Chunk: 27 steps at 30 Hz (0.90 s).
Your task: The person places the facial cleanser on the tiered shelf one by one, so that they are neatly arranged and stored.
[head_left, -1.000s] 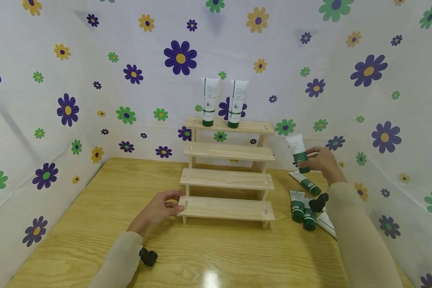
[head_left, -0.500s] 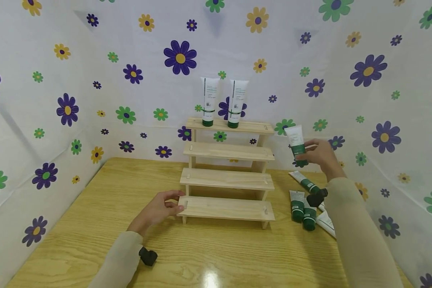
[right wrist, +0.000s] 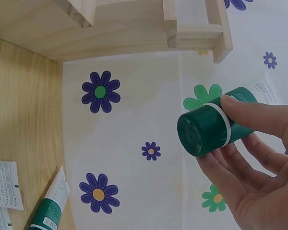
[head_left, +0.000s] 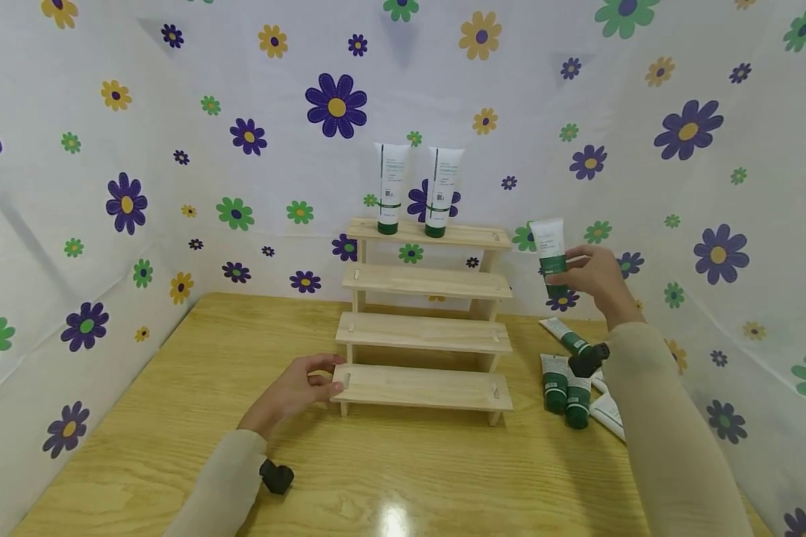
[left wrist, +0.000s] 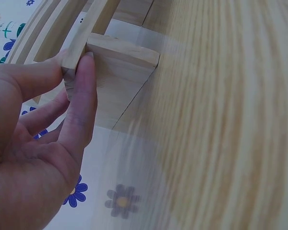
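A four-tier wooden shelf (head_left: pixel 423 334) stands mid-table. Its lowest board is pinched at the left end by my left hand (head_left: pixel 301 390); the left wrist view shows thumb and fingertips (left wrist: pixel 88 64) on either side of the board's end. My right hand (head_left: pixel 594 277) grips a white and green squeeze tube (head_left: pixel 551 250) near its green cap, in the air to the right of the shelf. The tube is nearly upright, cap down. In the right wrist view its green cap (right wrist: pixel 201 129) faces the camera. Two taller white tubes (head_left: pixel 391 190) stand on the top tier.
Several squeeze tubes (head_left: pixel 554 384) lie on the wooden table (head_left: pixel 403 470) right of the shelf, some partly hidden by the right forearm. A white cloth (head_left: pixel 255 171) with printed flowers walls the back and both sides.
My right hand has lifted the squeeze tube higher and slightly left, turning it more upright. The left hand and the shelf have stayed put.
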Tool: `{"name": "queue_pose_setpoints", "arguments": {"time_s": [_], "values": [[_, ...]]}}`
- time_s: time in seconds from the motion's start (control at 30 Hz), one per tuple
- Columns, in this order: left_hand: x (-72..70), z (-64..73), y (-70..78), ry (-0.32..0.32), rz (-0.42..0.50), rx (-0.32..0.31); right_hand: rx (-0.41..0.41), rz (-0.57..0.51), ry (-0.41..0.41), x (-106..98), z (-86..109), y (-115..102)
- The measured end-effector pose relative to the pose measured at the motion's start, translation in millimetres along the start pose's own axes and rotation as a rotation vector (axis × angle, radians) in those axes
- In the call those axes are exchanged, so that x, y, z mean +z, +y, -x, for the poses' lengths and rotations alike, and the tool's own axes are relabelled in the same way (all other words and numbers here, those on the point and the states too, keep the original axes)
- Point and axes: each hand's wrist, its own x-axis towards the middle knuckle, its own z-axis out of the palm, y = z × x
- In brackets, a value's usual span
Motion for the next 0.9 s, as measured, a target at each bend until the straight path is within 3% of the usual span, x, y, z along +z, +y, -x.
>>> {"name": "queue_pose_setpoints", "arguments": {"time_s": [0.9], "values": [[-0.8,1.6,2.7,0.0,0.011,-0.025,-0.054,-0.116,0.059,14,0.7,-40]]}}
